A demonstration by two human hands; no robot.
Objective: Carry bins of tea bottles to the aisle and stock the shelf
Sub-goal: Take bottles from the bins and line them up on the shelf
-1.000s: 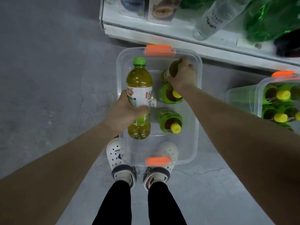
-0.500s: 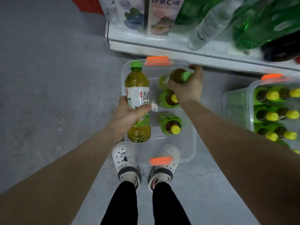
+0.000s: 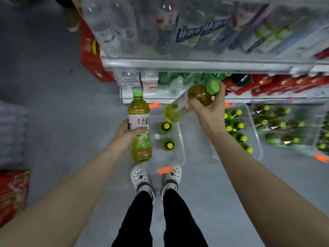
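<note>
The grey floor (image 3: 53, 104) carries three clear bins before the shelf (image 3: 195, 64): a middle bin (image 3: 182, 152), a right bin (image 3: 257, 139) just beside it, and a far-right bin (image 3: 302, 151). A red carton (image 3: 12, 193) sits near left. Clear bottles (image 3: 187, 32) crowd the shelf.

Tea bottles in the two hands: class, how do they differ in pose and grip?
The left-hand bottle stands upright, cap up; the right-hand bottle tilts, cap rightward. The left hand holds its bottle at the label; the right hand holds nearer the neck. Both have green caps and amber tea.

Shop aisle, stocked drink shelves (image 3: 195, 65)
</note>
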